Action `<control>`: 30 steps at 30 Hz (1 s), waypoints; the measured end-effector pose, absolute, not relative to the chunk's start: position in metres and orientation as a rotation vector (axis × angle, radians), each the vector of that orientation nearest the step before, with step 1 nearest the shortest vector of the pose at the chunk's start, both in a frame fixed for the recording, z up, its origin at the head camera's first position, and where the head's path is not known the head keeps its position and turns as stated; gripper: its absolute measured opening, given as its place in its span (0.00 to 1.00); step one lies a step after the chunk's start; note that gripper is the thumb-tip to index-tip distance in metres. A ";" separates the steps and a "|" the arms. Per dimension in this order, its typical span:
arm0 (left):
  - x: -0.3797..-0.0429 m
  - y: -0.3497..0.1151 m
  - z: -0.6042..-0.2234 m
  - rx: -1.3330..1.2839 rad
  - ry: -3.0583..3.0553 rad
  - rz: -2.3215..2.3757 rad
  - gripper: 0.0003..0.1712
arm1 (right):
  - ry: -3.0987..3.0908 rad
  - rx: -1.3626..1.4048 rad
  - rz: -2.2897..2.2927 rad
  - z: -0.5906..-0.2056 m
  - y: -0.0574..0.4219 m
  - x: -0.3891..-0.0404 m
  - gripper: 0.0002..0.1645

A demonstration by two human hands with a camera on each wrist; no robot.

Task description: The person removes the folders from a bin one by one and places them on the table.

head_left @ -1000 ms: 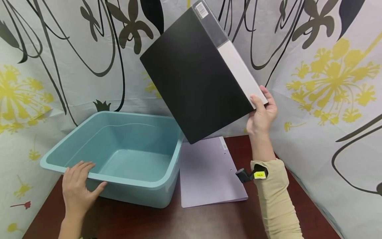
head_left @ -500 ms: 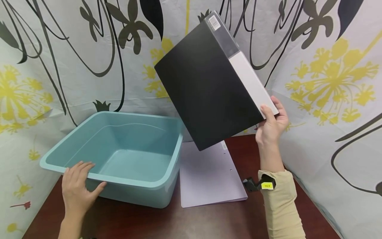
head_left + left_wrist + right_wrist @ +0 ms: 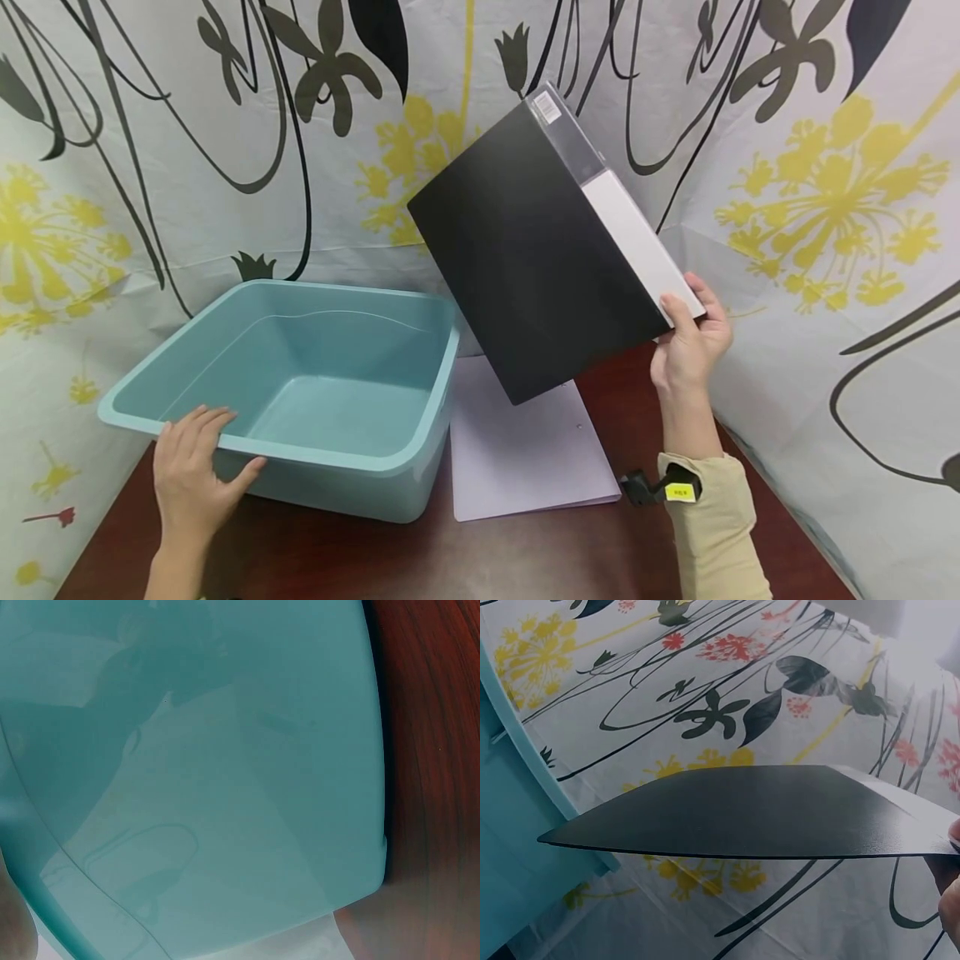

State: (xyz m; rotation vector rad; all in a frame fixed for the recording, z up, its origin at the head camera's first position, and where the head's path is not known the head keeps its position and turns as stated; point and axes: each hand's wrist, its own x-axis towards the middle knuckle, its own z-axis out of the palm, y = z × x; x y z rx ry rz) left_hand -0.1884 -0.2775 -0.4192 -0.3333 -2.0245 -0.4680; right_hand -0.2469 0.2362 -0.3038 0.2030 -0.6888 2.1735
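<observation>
My right hand [image 3: 690,346] grips a black file folder [image 3: 532,258] by the lower end of its white-labelled spine, thumb on the front side. The folder is tilted in the air, its lowest corner overlapping a lilac folder [image 3: 525,467] that lies on the table. In the right wrist view the black folder [image 3: 742,814] is seen nearly edge-on, with part of the hand [image 3: 951,900] at the right border. My left hand [image 3: 191,492] holds the near rim of a teal plastic basin [image 3: 322,456], fingers over the rim and thumb outside. The basin wall [image 3: 225,787] fills most of the left wrist view.
The basin stands on a dark red-brown wooden table [image 3: 337,554], left of the lilac folder and close beside it. A patterned cloth [image 3: 787,208] with flowers hangs behind and along both sides.
My right hand has moved down and to the right with the black folder, bringing it lower over the lilac folder. The left hand and the basin stay in place.
</observation>
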 end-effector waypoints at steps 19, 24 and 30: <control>-0.188 -0.279 -0.419 -0.333 -2.023 -0.466 0.50 | -0.766 0.218 2.126 -0.335 0.251 -0.237 0.19; -0.188 -0.278 -0.418 -0.334 -2.033 -0.467 0.50 | -0.774 0.199 2.119 -0.341 0.255 -0.234 0.20; -0.186 -0.278 -0.418 -0.330 -2.063 -0.458 0.51 | -0.778 0.180 2.111 -0.350 0.261 -0.230 0.20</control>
